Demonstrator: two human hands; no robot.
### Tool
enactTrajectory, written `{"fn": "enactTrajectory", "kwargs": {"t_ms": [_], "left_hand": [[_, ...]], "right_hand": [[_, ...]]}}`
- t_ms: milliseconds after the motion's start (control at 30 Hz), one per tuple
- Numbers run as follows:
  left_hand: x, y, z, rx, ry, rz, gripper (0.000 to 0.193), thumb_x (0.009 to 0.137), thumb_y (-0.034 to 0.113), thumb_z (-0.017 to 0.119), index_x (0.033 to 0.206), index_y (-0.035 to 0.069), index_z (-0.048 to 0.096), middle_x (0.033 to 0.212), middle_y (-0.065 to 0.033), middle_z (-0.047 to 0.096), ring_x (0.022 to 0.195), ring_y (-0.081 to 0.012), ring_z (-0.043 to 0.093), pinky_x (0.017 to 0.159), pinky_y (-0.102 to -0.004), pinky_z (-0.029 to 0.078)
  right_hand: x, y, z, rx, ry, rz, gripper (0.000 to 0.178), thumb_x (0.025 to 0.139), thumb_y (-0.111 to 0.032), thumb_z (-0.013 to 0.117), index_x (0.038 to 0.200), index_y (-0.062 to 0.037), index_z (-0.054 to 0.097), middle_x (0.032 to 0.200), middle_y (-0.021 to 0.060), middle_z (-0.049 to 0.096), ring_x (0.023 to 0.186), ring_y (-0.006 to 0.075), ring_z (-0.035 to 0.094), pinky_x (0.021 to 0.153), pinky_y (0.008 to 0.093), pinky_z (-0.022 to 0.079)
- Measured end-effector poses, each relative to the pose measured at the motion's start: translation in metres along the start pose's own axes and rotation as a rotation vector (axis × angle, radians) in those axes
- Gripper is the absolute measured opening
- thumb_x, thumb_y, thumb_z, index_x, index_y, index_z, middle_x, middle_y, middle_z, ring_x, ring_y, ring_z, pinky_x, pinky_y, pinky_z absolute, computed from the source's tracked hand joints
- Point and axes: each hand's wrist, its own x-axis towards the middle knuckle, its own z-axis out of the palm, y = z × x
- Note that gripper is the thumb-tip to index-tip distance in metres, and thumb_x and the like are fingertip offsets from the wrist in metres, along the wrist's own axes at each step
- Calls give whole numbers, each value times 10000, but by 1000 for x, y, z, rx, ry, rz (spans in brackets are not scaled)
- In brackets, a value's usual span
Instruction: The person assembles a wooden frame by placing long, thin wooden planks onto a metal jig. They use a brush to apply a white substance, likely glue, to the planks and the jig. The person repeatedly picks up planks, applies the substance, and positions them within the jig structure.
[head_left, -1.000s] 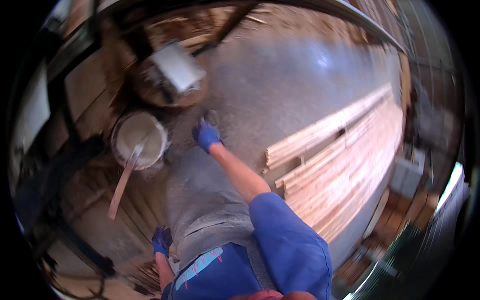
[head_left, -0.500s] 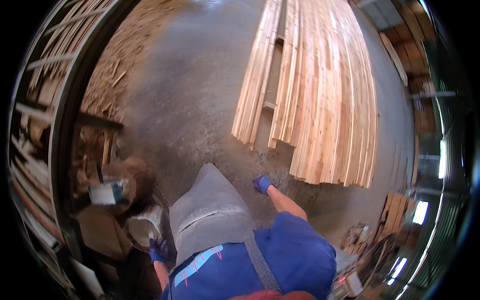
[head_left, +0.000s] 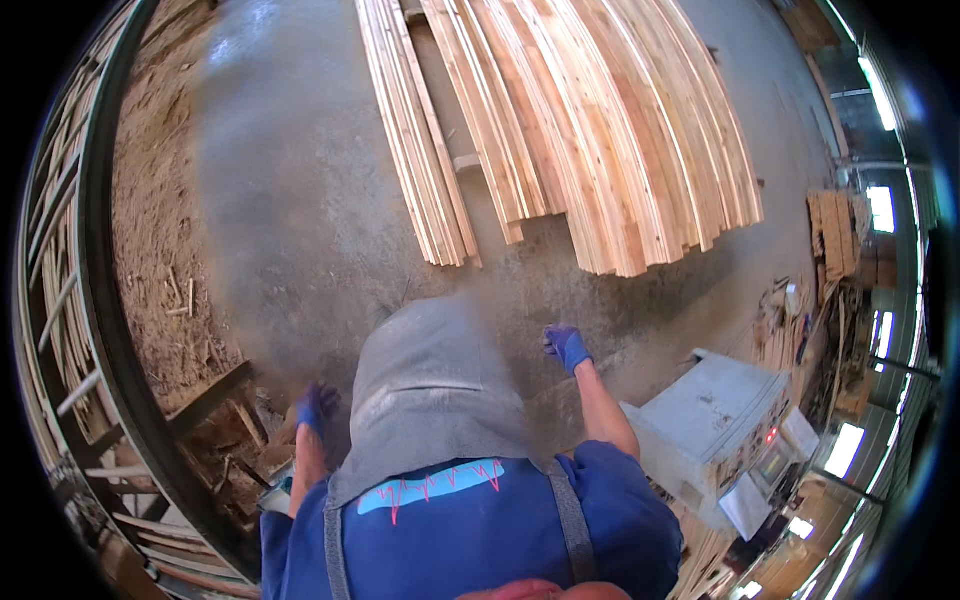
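Note:
My left hand (head_left: 318, 402), in a blue-purple glove, hangs to the left of my grey apron (head_left: 435, 360). It is a little blurred; its fingers look loosely apart and I see nothing in them. On the other side of the apron my right hand (head_left: 567, 345), gloved alike, is held out over the concrete floor. Its fingers curl in, with nothing visible in them. Ahead lies a wide layer of long pale wooden boards (head_left: 590, 130), their near ends uneven. A narrower row of boards (head_left: 415, 150) lies left of it across a gap. Neither hand touches the wood.
A grey machine cabinet (head_left: 700, 400) with a control panel and a red light stands at my right. Along the left runs a dark metal frame (head_left: 100, 250) with rungs, beside brown wood debris (head_left: 165, 200). Stacked wood (head_left: 832, 235) stands at the far right. Grey concrete floor (head_left: 300, 200) lies ahead.
My view has turned right and the boards are nearer. The grey cabinet has come fully into view at right. My left hand has swung forward, away from the pale bucket-like container.

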Motion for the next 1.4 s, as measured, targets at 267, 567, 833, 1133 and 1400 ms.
{"fn": "enactTrajectory", "kwargs": {"t_ms": [267,567,833,1133,1400], "left_hand": [[-9,137,222,318,-31,109,450,946,430,517,1172,46,581,1074,-130,683,823,-241,668,649,-368,505],[3,96,421,1154,201,553,583,862,427,648,1261,11,561,1118,-173,680,997,-314,670,858,-390,522],[124,119,544,1648,82,817,682,837,447,659,1329,-2,511,1272,-242,582,1166,-388,569,1005,-439,443],[190,159,553,1658,15,790,623,853,441,647,1285,1,558,1223,-231,617,1151,-381,580,991,-439,451],[198,172,559,1646,-3,842,579,860,438,634,1243,7,595,1212,-215,628,1119,-372,598,984,-428,459]], "right_hand": [[184,85,-100,-798,203,-177,638,785,-469,730,1197,6,626,1155,253,653,1106,407,611,912,436,486],[291,-180,-125,-715,15,-45,1001,728,-530,744,1446,39,341,1386,276,487,1294,358,491,1059,405,409],[499,-232,-92,-654,169,-220,1050,701,-521,777,1447,63,323,1459,279,395,1353,353,417,1116,388,349],[557,-155,-3,-925,545,-414,887,666,-504,802,1291,44,493,1241,253,570,1166,382,554,996,441,445],[557,-191,-21,-871,316,-230,878,621,-537,828,1226,43,565,1246,244,582,1155,390,570,999,429,455]]}}
